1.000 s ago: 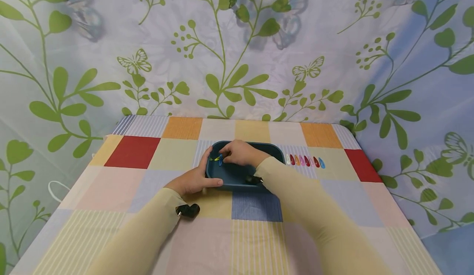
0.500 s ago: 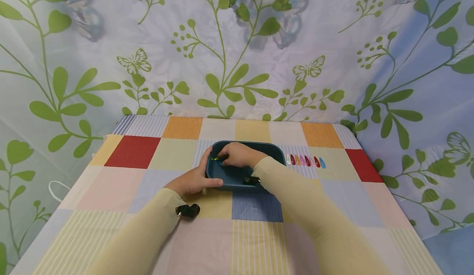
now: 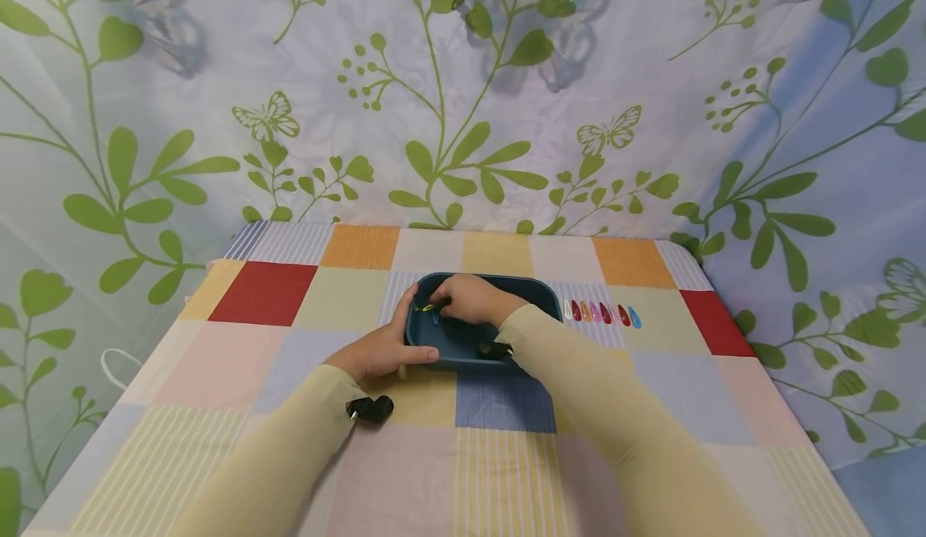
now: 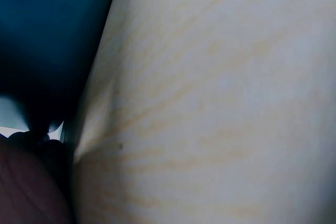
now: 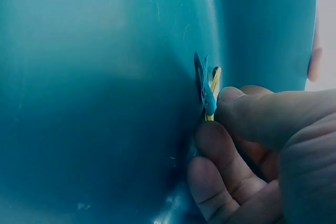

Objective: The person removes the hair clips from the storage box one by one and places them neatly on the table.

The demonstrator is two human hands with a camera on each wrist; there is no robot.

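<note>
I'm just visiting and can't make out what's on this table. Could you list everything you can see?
Tray: one, dark teal, middle of the table.
Hair clips in the tray: two, blue and yellow, at the tray's left end.
Row of hair clips: about eight, white, red, orange, pink, dark red, blue; on the cloth right of the tray.
Tablecloth: one, checked in red, orange, yellow, blue, striped squares.
Backdrop: one, pale with green leaves and butterflies, behind the table.
White cord: one loop, off the table's left edge.
Sleeves: two, pale yellow.
Left hand: grips the tray's left rim.
Right hand: inside the tray, fingertips pinching the two clips.
</note>
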